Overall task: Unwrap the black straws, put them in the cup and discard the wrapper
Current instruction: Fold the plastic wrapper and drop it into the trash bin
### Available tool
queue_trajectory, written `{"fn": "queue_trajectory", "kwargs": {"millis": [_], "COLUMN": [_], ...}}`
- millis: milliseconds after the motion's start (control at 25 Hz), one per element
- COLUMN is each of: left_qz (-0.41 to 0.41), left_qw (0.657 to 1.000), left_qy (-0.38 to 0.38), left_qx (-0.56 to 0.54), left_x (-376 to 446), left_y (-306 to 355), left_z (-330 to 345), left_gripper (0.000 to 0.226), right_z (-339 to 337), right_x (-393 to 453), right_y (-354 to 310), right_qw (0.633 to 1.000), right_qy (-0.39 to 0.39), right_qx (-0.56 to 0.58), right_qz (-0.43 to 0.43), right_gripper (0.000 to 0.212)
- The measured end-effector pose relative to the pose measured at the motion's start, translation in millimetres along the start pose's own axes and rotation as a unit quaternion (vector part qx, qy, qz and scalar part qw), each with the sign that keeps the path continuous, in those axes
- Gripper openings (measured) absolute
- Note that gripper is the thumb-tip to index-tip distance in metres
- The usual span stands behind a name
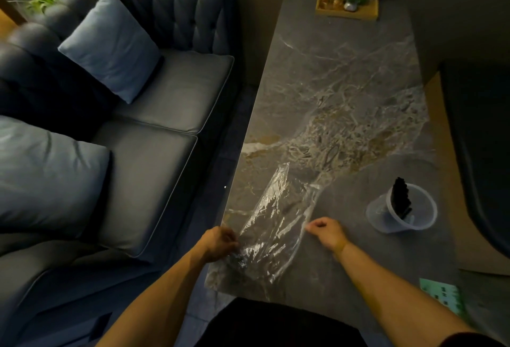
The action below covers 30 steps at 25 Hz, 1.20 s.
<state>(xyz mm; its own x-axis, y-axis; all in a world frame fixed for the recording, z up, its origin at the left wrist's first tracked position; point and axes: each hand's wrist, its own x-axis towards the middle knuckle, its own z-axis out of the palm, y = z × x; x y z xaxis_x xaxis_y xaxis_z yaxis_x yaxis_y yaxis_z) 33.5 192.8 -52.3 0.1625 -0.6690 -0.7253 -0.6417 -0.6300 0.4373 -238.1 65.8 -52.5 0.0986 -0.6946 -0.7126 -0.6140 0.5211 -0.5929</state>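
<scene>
- While the clear plastic wrapper [276,222] lies crumpled and spread flat on the near part of the marble table [345,76], it is gripped at both near edges.
- Its left edge is pinched by the left hand [220,243], whose fingers are curled shut on the film close to the table's left rim.
- Its right edge is pinched by the right hand [327,232], with fingertips closed on the plastic and the knuckles bent.
- The black straws [401,199] are seen standing bunched in a translucent plastic cup [400,211], which is set on the table to the right of the wrapper, well apart from both hands.
- A wooden tray [347,5] holding small items is placed at the far end of the table.
- A dark tufted sofa [154,125] with blue cushions [110,45] is seen to the left of the table.
- A green printed card [441,295] is partly seen at the near right corner.
</scene>
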Motion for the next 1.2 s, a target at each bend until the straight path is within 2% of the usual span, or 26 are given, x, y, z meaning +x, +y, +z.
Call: {"fn": "queue_trajectory", "kwargs": {"millis": [160, 320, 560, 680, 800, 1000, 1200], "left_qz": [-0.007, -0.004, -0.009, -0.001, -0.005, 0.026, 0.088], "left_qw": [0.998, 0.997, 0.991, 0.973, 0.949, 0.936, 0.949], "left_qy": [0.001, -0.021, -0.038, -0.067, -0.061, -0.052, -0.050], "left_qx": [-0.066, -0.074, -0.125, -0.219, -0.308, -0.346, -0.297], "left_x": [0.3, -3.3, -17.7, -24.9, -27.7, -16.8, -3.6], "left_y": [3.7, 11.0, 16.8, 22.2, 30.0, 53.9, 64.8], "left_z": [4.2, 13.9, 24.6, 26.2, 27.4, 21.6, 11.3], "left_gripper": [0.008, 0.008, 0.014, 0.027, 0.021, 0.014, 0.004], "right_z": [1.7, 12.1, 8.8, -4.4, -16.7, -29.1, -22.6], "right_x": [-10.9, -22.4, -26.2, -31.2, -40.2, -53.3, -74.5], "right_y": [-6.0, 3.8, 21.6, 19.6, 18.9, 20.9, 36.5], "right_qw": [0.990, 0.985, 0.992, 0.993, 0.988, 0.986, 0.979], "right_qy": [-0.056, -0.093, -0.054, -0.056, -0.056, -0.060, 0.017], "right_qx": [0.104, 0.107, 0.109, 0.104, 0.119, 0.116, 0.185], "right_qz": [0.080, 0.102, 0.039, -0.023, -0.076, -0.108, -0.082], "right_gripper": [0.017, 0.017, 0.006, 0.005, 0.006, 0.009, 0.005]}}
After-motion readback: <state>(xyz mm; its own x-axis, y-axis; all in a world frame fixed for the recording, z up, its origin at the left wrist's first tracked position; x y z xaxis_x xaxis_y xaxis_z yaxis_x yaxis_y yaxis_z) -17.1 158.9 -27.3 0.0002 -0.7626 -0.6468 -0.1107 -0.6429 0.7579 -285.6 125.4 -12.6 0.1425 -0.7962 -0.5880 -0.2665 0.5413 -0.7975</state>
